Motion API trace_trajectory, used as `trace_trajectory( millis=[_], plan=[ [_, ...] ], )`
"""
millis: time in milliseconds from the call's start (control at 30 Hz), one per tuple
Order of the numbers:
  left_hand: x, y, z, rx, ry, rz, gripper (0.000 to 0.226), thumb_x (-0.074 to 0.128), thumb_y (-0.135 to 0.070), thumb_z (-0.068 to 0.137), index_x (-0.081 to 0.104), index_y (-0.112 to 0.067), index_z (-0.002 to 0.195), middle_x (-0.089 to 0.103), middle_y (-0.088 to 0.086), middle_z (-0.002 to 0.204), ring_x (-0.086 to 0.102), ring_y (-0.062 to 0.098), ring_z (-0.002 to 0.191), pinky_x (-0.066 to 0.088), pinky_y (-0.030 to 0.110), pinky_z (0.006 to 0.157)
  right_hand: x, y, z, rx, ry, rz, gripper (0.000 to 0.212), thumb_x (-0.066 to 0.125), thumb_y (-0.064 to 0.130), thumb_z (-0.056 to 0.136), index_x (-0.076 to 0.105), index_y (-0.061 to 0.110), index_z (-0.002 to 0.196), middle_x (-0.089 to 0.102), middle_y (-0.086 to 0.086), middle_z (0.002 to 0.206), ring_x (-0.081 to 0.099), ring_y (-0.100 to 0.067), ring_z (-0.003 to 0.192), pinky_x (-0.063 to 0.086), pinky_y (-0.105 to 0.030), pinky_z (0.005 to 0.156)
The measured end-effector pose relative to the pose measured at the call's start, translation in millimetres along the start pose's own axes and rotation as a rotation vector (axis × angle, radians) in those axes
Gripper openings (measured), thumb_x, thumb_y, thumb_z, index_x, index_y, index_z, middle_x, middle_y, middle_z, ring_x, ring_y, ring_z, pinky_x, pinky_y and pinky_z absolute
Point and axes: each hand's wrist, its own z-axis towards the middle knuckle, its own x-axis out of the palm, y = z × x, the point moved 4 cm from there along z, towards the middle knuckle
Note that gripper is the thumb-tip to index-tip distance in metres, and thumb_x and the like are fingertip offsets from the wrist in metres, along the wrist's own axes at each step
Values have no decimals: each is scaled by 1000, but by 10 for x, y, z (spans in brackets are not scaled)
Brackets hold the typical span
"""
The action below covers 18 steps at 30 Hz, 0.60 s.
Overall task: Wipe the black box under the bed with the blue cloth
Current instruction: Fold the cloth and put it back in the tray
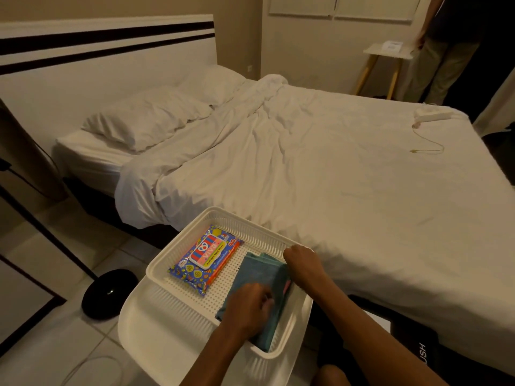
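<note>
We see the blue cloth [256, 274] folded in the white basket [195, 299], beside a pack of wipes [206, 257]. Our left hand [248, 306] pinches its near part with curled fingers. Our right hand [302, 263] is curled at its far corner, but what it grips we cannot tell. The black box [418, 349] sits under the bed [334, 176], apart from both hands.

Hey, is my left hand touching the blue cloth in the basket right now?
Touching. The head view shows the left hand resting on top of the blue cloth inside the white basket, with its fingers curled into the cloth's folds.
</note>
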Motion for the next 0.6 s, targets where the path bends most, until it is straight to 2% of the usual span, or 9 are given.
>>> trace_trajectory(
  millis=[67, 167, 233, 300, 367, 433, 467, 533, 600],
  plan=[
    [-50, 81, 18, -31, -63, 30, 33, 51, -32, 96, 54, -27, 128, 55, -3, 131, 53, 12, 119, 42, 20, 88, 52, 61, -72, -37, -46, 67, 29, 61, 20, 87, 61, 12, 115, 61, -13, 118, 59, -32, 108, 47, -39, 89],
    [58, 296, 56, -87, 158, 218, 67, 48, -35, 98, 17, -17, 155, 8, 5, 164, 17, 28, 149, 24, 35, 117, 214, 109, -191, -15, 27, 143, 42, 62, 30, 87, 54, 16, 126, 53, -12, 127, 53, -32, 114, 45, -42, 95],
    [153, 390, 100, -76, 264, 279, 73, 32, -45, 100, -4, -13, 155, -21, 7, 159, -2, 33, 152, 10, 37, 121, 245, 96, -221, 30, 57, 162, 44, 61, 29, 88, 52, 16, 129, 54, -13, 126, 56, -31, 112, 46, -41, 92],
    [230, 455, 151, -46, 303, 308, 89, -1, -63, 83, -15, -8, 152, -29, 10, 155, -12, 34, 151, 0, 39, 122, 210, 99, -221, 44, 39, 176, 38, 60, 25, 89, 55, 15, 125, 58, -13, 122, 58, -31, 109, 48, -40, 89],
    [300, 504, 194, -12, 308, 301, 106, -20, -67, 64, -17, -7, 151, -28, 11, 158, -17, 32, 150, -3, 41, 122, 177, 107, -225, 61, 24, 175, 30, 58, 20, 89, 60, 14, 119, 60, -12, 118, 60, -30, 106, 49, -39, 86],
    [317, 515, 245, -4, 294, 282, 115, -31, -76, 61, -15, -8, 152, -26, 11, 158, -16, 31, 150, -2, 42, 124, 179, 87, -226, 82, 10, 186, 27, 58, 18, 89, 62, 14, 115, 62, -11, 118, 61, -28, 105, 50, -38, 87],
    [296, 490, 264, -19, 287, 249, 111, -27, -77, 68, -11, -9, 153, -22, 11, 160, -13, 31, 151, 0, 41, 124, 187, 67, -218, 97, 7, 199, 27, 58, 18, 90, 61, 14, 116, 62, -11, 119, 60, -28, 106, 50, -38, 88],
    [222, 457, 329, -93, 213, 98, 76, 6, -57, 97, 8, -9, 156, 3, 12, 164, 7, 30, 152, 10, 39, 123, 189, 27, -179, 116, 8, 202, 33, 58, 17, 90, 55, 11, 122, 60, -13, 121, 58, -29, 110, 47, -38, 90],
    [110, 495, 423, -145, -8, -63, 54, 33, -37, 103, 31, -10, 150, 33, 13, 156, 33, 27, 143, 26, 39, 118, 179, -4, -120, 138, 30, 190, 35, 59, 15, 89, 52, 7, 123, 60, -15, 122, 56, -31, 114, 45, -38, 89]
  ],
)
